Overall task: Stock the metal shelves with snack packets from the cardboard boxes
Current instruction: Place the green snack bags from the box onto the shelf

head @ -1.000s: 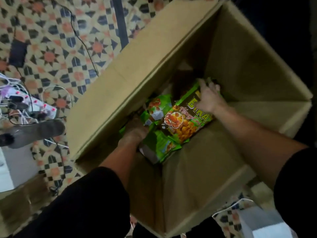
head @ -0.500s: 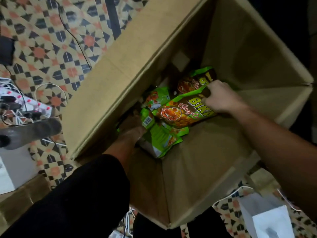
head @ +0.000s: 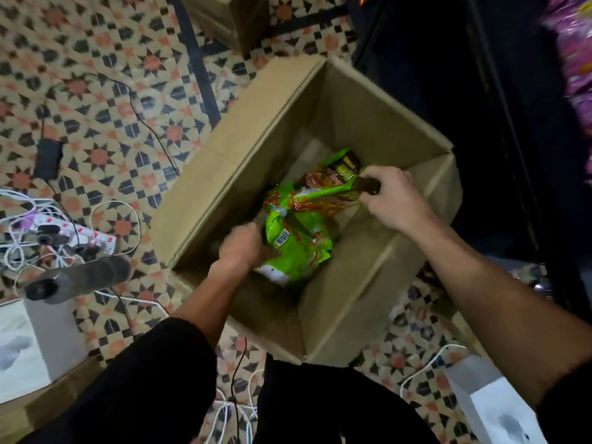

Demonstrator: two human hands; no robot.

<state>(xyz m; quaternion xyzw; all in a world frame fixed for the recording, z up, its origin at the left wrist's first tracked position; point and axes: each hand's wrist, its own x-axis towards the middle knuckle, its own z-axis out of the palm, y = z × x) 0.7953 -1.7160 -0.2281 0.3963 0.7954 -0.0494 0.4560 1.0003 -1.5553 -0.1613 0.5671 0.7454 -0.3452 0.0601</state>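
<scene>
An open cardboard box stands on the patterned floor below me. Inside it, several green and orange snack packets are bunched together. My left hand grips the lower left end of the bunch, next to a barcode. My right hand pinches the upper right end of the packets near the box's right wall. The packets hang stretched between my two hands, lifted off the box bottom. The dark metal shelf frame stands to the right of the box.
A power strip with tangled white cables lies on the floor at left. A second cardboard box is at the top. White boxes sit at lower left and lower right. Pink packets show at upper right.
Both hands have gathered the packets and raised them inside the box. My head has pulled back, so the whole box and more floor are in view.
</scene>
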